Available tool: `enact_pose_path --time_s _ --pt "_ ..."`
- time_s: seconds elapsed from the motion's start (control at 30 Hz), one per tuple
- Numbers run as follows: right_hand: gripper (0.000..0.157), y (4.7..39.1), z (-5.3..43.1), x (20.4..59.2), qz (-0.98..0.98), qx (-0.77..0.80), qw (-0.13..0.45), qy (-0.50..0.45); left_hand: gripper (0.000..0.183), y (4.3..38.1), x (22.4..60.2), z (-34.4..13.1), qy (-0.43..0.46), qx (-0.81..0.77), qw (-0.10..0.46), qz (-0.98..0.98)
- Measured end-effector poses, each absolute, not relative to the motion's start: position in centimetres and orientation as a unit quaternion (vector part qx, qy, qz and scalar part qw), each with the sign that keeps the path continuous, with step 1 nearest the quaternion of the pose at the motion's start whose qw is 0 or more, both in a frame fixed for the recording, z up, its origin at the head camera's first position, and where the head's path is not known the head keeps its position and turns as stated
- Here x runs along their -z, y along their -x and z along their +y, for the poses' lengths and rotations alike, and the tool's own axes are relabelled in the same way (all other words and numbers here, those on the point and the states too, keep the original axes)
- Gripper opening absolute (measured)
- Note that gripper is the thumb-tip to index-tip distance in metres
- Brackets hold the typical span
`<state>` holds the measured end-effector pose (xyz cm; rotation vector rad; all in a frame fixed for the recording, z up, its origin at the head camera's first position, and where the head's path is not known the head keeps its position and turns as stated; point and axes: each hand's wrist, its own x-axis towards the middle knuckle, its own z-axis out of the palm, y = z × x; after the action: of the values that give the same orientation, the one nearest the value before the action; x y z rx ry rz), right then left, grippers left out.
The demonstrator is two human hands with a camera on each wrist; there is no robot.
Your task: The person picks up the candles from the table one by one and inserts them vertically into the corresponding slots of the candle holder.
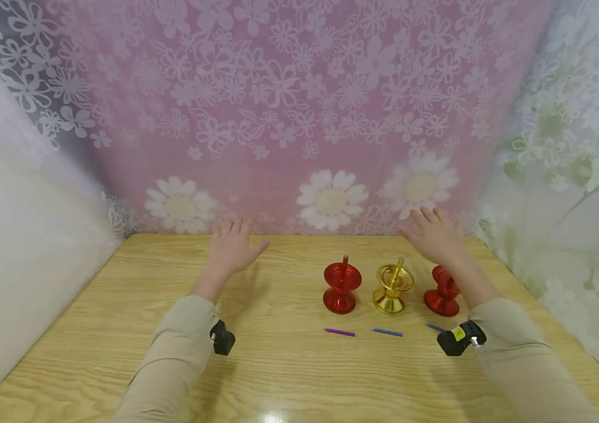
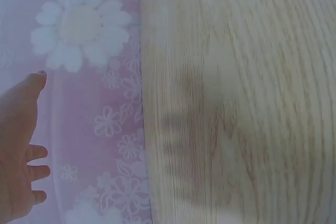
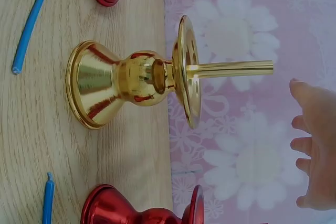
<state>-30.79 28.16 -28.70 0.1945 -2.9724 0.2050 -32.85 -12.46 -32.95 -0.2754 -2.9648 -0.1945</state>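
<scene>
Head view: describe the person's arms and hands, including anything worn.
The left hand and right hand are bare, without gloves. The left sleeve and right sleeve are long, plain and beige. A blocky black device sits at each wrist; the right one bears a small yellow patch.

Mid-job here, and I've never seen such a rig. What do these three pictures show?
There is no machine: a person's bare left hand and right hand, stretched forward, holding nothing. A head camera takes the widest picture, looking forward and down; a left wrist camera and right wrist camera take the others. The right wrist picture looks turned sideways, so upright stands seem tipped. On the table are a left red stand, a gold stand and, partly hidden, a right red stand. In front lie a purple stick, middle blue stick and right blue stick, probably candles.
</scene>
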Motion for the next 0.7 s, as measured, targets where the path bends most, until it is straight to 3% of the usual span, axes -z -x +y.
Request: enact_pose_path --time_s 0.23,0.57,0.7 --pt "0.078 29.0 28.1 28.3 -0.986 -0.079 0.120 -0.085 0.079 32.4 33.1 -10.4 0.128 0.066 0.084 -0.986" --pt "0.032 25.7 26.9 28.5 -0.946 -0.140 0.235 -0.175 0.059 30.9 33.6 -6.7 0.220 0.083 0.132 -0.963" --pt "0.022 24.6 26.4 28.6 -0.933 -0.154 0.260 -0.197 0.051 30.1 33.7 -5.4 0.254 0.079 0.148 -0.952"
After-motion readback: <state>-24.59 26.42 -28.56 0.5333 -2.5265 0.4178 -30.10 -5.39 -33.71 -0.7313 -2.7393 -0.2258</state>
